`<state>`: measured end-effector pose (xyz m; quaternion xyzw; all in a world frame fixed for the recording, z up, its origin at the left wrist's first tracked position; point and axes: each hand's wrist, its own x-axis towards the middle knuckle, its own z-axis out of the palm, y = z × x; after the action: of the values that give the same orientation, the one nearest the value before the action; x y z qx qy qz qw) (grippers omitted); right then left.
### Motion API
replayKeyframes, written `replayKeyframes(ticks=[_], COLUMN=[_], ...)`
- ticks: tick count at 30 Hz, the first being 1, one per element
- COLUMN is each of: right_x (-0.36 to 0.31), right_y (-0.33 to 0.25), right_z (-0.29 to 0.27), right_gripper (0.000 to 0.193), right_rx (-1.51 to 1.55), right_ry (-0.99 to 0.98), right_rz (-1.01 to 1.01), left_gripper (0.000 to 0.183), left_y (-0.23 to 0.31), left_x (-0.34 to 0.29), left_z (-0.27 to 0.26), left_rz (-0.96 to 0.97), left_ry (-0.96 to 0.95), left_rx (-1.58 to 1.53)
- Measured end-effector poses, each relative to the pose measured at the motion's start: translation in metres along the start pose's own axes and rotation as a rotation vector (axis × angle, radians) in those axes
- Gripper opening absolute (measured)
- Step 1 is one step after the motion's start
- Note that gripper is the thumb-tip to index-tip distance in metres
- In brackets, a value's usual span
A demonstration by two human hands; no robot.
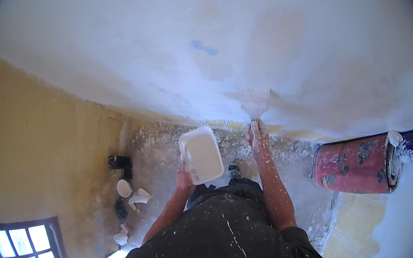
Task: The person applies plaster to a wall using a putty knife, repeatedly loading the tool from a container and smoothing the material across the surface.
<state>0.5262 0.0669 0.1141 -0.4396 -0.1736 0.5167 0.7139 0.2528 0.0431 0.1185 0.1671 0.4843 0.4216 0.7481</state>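
My right hand (257,133) is closed round the handle of a wide paintbrush (255,102), whose bristles point up against the wall (138,52) in front of me. That wall is mostly coated white, with tan patches showing through. Held at my left side is a white rectangular tub (220,154) with rounded corners and a pale liquid-looking filling. My left hand (185,176) grips it at its lower left side; some of the fingers are hidden by the tub. White spatters mark my right forearm and dark shirt.
A worn red drum (353,166) stands at the right, with a dark blue bucket (411,146) beside its top. Along the yellow wall (43,144) on the left lie several small things, including a white round container (124,188). The floor (162,146) is spattered white.
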Motion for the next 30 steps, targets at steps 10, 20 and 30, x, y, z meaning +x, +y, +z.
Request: replayKeyframes(ticks=[10, 20, 30], right_x=[0.023, 0.04, -0.014], right_y=[0.126, 0.009, -0.043], right_z=[-0.061, 0.065, 0.084], right_gripper=[0.012, 0.016, 0.031], right_rx=[0.075, 0.65, 0.135], right_ry=[0.198, -0.034, -0.22], right_rz=[0.432, 0.352, 0.002], left_gripper=[0.043, 0.042, 0.041], left_y=[-0.026, -0.014, -0.006], left_x=[0.019, 0.011, -0.005], left_z=[-0.035, -0.025, -0.006], left_rz=[0.177, 0.033, 0.116], left_ry=[-0.135, -0.02, -0.02], left_rx=[0.197, -0.052, 0.02])
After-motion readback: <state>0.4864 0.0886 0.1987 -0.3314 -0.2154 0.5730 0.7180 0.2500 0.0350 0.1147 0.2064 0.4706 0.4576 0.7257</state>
